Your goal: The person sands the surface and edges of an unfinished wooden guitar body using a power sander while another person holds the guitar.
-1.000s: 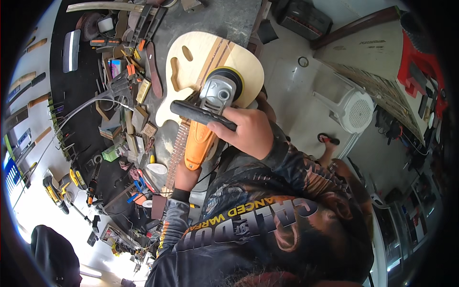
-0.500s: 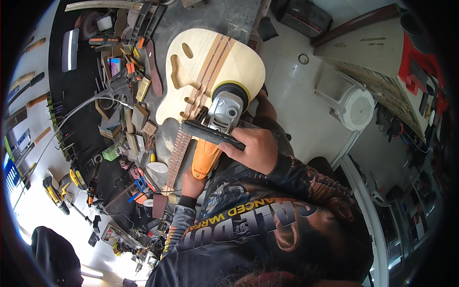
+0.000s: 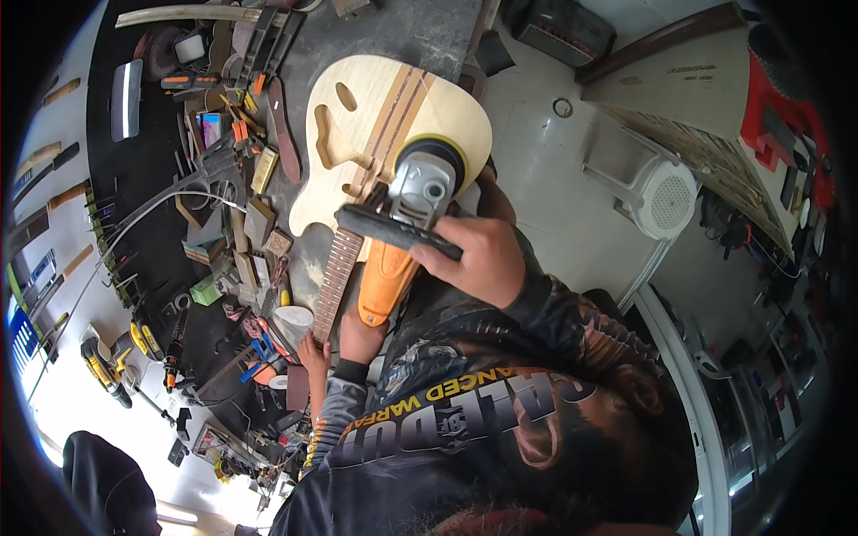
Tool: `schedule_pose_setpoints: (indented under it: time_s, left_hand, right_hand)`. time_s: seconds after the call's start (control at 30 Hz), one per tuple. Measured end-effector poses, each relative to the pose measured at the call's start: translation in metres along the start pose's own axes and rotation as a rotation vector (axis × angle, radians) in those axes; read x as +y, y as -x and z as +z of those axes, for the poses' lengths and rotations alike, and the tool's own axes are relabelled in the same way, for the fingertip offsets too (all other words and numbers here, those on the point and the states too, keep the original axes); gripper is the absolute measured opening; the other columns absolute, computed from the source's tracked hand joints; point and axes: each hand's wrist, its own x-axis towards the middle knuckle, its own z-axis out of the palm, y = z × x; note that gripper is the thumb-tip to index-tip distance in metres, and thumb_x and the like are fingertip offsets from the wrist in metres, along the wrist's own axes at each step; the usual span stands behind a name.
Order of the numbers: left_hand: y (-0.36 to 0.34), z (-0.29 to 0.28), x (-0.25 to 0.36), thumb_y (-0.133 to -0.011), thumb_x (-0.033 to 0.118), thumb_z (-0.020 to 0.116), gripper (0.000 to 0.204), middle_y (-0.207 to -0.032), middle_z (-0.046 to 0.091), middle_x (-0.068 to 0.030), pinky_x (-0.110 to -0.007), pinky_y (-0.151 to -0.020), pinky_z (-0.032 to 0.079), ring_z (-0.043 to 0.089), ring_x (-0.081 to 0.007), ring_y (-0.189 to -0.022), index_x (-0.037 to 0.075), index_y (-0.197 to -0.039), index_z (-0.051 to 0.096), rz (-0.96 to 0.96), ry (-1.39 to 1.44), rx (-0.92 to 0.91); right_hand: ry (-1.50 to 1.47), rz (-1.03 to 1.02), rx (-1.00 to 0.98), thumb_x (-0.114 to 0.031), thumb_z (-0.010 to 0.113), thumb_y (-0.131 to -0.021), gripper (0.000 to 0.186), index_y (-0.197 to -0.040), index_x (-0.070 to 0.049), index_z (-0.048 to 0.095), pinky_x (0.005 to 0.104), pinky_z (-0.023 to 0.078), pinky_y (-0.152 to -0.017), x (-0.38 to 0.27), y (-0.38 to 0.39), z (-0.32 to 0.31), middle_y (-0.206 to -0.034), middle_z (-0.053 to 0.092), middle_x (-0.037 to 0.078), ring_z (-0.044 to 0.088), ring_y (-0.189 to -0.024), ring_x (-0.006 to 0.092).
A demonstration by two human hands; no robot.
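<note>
An orange angle sander [image 3: 386,281] with a grey gear head and a round, yellow-edged pad rests on a pale wooden guitar body [image 3: 366,98] with brown centre stripes. My right hand [image 3: 478,259] is closed round the sander's black side handle. At the rear of the orange housing, my left hand [image 3: 359,338] grips from beneath, its fingers mostly hidden. The guitar's fretted neck [image 3: 338,277] points toward me, left of the sander. Another person's bare hand [image 3: 313,353] touches the neck's near end.
The dark workbench [image 3: 393,36] carries wood blocks [image 3: 259,219], clamps [image 3: 268,45] and loose tools on its left. A yellow drill [image 3: 103,366] is at the far left. To the right are a white plastic stool [image 3: 666,198] and a leaning board [image 3: 679,85].
Another person's hand has come in at the neck's near end. The sander and my hands have shifted very slightly; both hands keep their hold.
</note>
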Motion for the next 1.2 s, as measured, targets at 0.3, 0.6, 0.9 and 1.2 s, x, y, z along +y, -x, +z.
schedule_pose_setpoints:
  time_s: [0.3,0.6,0.9,1.2]
  left_hand:
    - [0.025,0.018,-0.032,-0.088,0.006,0.079,0.027,-0.106,0.08,-0.0289,-0.051,-0.087,0.063,0.078,-0.0493,-0.104,-0.005,-0.112,0.076,-0.064,0.052,0.041]
    - [-0.039,-0.008,0.02,-0.09,0.006,0.074,0.027,-0.104,0.08,-0.027,-0.049,-0.087,0.062,0.079,-0.0468,-0.103,-0.003,-0.115,0.076,-0.041,0.097,0.07]
    - [-0.073,-0.023,0.051,-0.091,0.009,0.074,0.027,-0.102,0.081,-0.0257,-0.046,-0.085,0.063,0.082,-0.0418,-0.098,-0.005,-0.114,0.076,-0.217,0.157,0.117]
    - [-0.097,-0.028,0.085,-0.09,0.005,0.072,0.011,-0.07,0.07,-0.0091,-0.038,-0.059,0.053,0.069,-0.0191,-0.061,-0.004,-0.096,0.073,-0.131,0.248,0.217]
  right_hand:
    - [-0.02,0.007,-0.071,-0.043,0.086,-0.097,0.042,-0.085,-0.007,0.068,0.0474,0.056,-0.059,-0.006,0.011,0.008,-0.072,0.07,0.014,0.073,-0.064,0.0365]
    - [0.031,-0.026,0.012,-0.054,0.082,-0.099,0.053,-0.077,-0.007,0.072,0.0485,0.055,-0.058,0.009,-0.075,0.001,-0.066,0.067,0.016,0.07,-0.061,0.0386]
    - [0.034,-0.025,-0.113,-0.054,0.083,-0.1,0.053,-0.085,-0.003,0.075,0.0478,0.054,-0.061,0.01,-0.144,-0.009,-0.069,0.066,0.019,0.068,-0.064,0.0409]
    - [0.013,-0.06,-0.155,-0.053,0.083,-0.1,0.053,-0.085,-0.003,0.077,0.0479,0.054,-0.06,0.015,-0.193,-0.021,-0.067,0.065,0.021,0.067,-0.063,0.0427]
